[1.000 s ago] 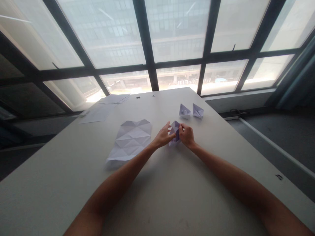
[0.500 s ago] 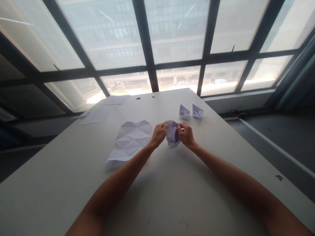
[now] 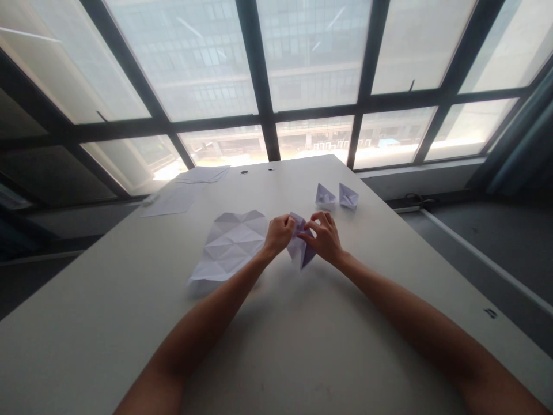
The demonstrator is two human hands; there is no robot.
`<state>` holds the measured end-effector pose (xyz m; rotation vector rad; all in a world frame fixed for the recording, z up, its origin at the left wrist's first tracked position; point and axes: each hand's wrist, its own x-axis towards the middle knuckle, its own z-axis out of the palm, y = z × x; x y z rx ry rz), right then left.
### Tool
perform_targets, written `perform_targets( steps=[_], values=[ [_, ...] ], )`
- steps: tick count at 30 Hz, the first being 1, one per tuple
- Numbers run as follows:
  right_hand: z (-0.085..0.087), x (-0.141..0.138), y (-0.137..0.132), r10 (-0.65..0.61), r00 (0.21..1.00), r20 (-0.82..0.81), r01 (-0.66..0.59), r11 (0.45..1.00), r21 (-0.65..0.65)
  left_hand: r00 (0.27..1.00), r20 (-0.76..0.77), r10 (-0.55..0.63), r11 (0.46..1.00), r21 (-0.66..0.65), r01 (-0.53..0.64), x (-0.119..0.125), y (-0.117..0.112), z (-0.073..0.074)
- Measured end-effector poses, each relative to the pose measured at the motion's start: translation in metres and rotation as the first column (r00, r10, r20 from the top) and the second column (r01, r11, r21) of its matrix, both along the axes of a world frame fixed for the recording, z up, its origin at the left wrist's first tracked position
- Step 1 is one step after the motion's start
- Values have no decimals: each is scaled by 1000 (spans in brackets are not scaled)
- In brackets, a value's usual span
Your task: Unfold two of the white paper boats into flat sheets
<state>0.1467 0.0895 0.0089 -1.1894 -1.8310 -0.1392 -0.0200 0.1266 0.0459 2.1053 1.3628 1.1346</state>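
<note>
A small, partly folded piece of white paper (image 3: 301, 252) is held just above a pale table (image 3: 302, 346), near the middle of the tabletop and straight ahead of the person. Its lower point hangs toward the surface; whether it touches cannot be told.

Both hands are closed on it. The left hand (image 3: 280, 230) is curled into a loose fist, pinching the paper's left upper edge. The right hand (image 3: 325, 236) grips the right side between thumb and forefinger, with the other fingers arched and slightly spread above.

The work looks like paper folding at a middle stage, with the piece being opened or reshaped between the two pinches. Any further crease seems to call for a steady grip on both sides and a gentle pull, since thin paper tears or buckles easily.

Just left of the left hand lies a large unfolded sheet (image 3: 233, 245), flat and covered in a grid of creases. Beyond the right hand, well apart, stand two small finished paper shapes (image 3: 325, 196) (image 3: 348, 196), side by side like little boats. At the far left corner lie flat plain sheets (image 3: 173, 199) and a thin stack (image 3: 203, 174).

Nothing lies between the hands and the table below them. Large dark-framed windows (image 3: 259, 75) fill the background with bright light.
</note>
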Motion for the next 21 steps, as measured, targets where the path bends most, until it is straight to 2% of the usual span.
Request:
perform_targets(
  steps=[2,5,7,9,11,13,15,17,19,20,21],
  values=[
    [0,0,0,-43,999,32,43,999,-11,999,-10,-31,999,-16,30,0,2,-2],
    [-1,0,1,-47,999,-27,46,999,-27,998,-10,-66,997,-38,66,0,5,-3],
    [-2,-1,2,6,990,-144,-11,999,-36,998,-21,-57,998,-41,56,-1,6,-2],
    [-3,-2,5,77,938,-337,-99,994,-50,998,-48,-36,999,-28,34,-2,7,-1],
    [-3,-2,10,118,810,-575,-196,978,-75,996,-81,-21,1000,2,22,-4,7,0],
    [-3,-1,15,98,615,-782,-291,950,-110,994,-112,-15,999,39,19,-5,6,-1],
    [-4,1,20,33,409,-912,-365,922,-130,993,-120,-15,998,65,23,-5,5,-4],
    [-5,6,25,-26,247,-969,-405,905,-128,996,-87,-21,997,75,28,-6,5,-5],
    [-7,11,29,-61,156,-986,-425,897,-123,999,-13,-29,997,72,30,-8,5,-4],
    [-8,15,31,-72,147,-987,-434,891,-129,999,29,-38,997,68,36,-9,6,-2],
    [-9,18,32,-73,174,-982,-444,884,-145,996,69,-52,997,63,48,-10,6,1]
  ],
)
